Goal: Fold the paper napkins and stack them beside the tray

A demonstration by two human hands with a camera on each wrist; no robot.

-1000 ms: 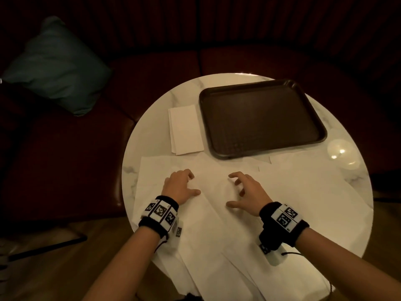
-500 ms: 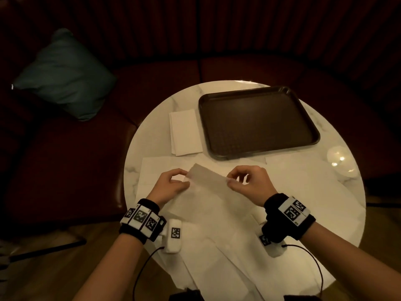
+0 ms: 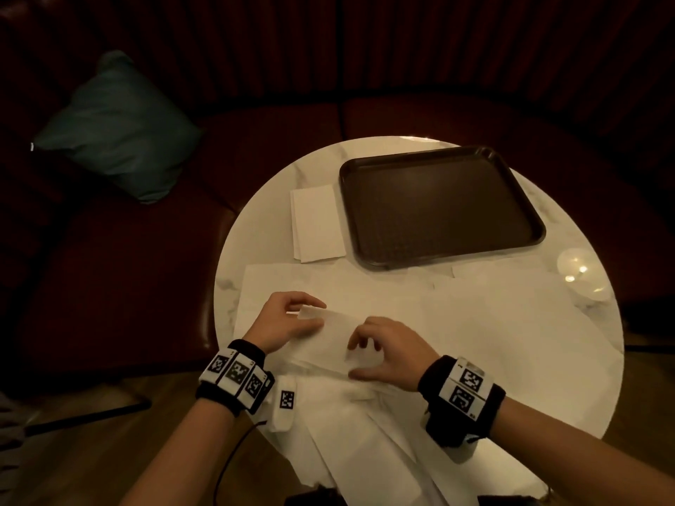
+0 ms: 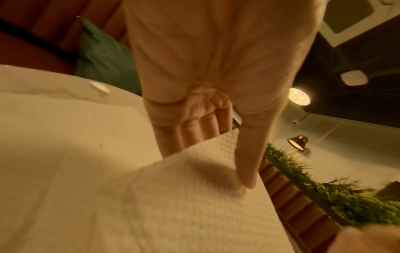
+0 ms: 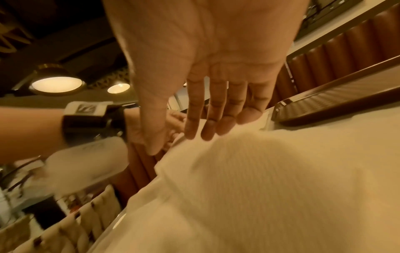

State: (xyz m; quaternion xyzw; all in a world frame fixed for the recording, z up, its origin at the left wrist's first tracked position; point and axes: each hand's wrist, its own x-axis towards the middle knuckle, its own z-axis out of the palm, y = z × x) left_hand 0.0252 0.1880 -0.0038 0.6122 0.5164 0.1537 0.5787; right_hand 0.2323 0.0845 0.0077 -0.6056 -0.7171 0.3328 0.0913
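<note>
While a small stack of folded white paper napkins (image 3: 317, 222) already lies just left of the dark brown rectangular plastic tray (image 3: 440, 210) in the upper middle of the head view, most of the job looks undone: many loose, unfolded white napkin sheets (image 3: 475, 323) cover the lower half of the round white marble table (image 3: 255, 228) and spill over its near edge at the bottom of the frame. At the centre of that view the left hand (image 3: 283, 321) pinches the left end of 1 white embossed paper napkin (image 3: 330, 337), its far edge raised and turned toward the person, so I judge the fold to be partway through; the right hand (image 3: 389, 354) curls over the napkin's right part, thumb low and fingertips on the sheet. From the left wrist view, the left hand (image 4: 205, 85) fills the upper middle, its thumb (image 4: 246, 162) lying on top of the napkin (image 4: 173, 196) and its fingers (image 4: 188, 131) behind the raised edge, a clear pinch. Seen from the right wrist, the right hand (image 5: 207, 68) hangs over the napkin (image 5: 259, 179) with fingers fairly straight, fingertips (image 5: 207, 133) at or on the sheet's raised edge; I cannot tell whether it grips the paper or only presses it. Part of the tray rim (image 5: 324, 106) shows at right. Left to do, as I judge it: finish this fold, add it to the stack, then work through the rest.
</note>
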